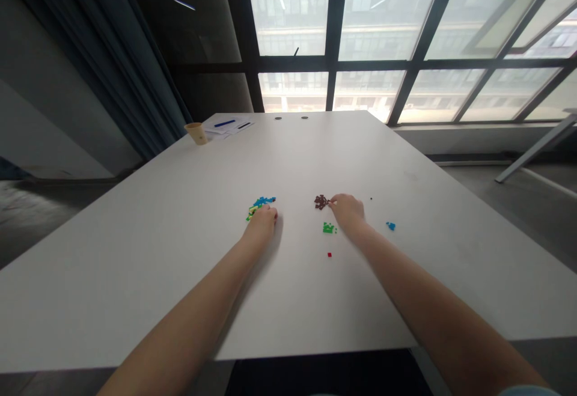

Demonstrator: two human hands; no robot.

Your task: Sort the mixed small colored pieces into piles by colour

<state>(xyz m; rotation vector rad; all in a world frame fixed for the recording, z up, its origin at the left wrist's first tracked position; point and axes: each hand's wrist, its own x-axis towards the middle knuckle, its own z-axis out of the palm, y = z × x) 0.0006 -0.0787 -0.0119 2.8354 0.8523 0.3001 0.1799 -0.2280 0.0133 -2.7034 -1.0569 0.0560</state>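
On the white table, my left hand (262,223) rests with curled fingers at a mixed pile of small blue pieces (262,201) and yellow-green pieces (252,210). Its fingertips are largely hidden, so what they hold does not show. My right hand (348,208) pinches at the right edge of a cluster of small dark brown pieces (320,202), a brown bit at its fingertips. Just below that cluster lies a group of green pieces (328,228). Nearer to me sits one red piece (329,255). Several blue pieces (390,226) lie right of my right forearm.
A tiny dark piece (371,198) lies right of my right hand. At the table's far left stand a tan cup (197,134) and papers (228,128) with a blue pen (224,123) on them. The white table (306,161) ends near the windows.
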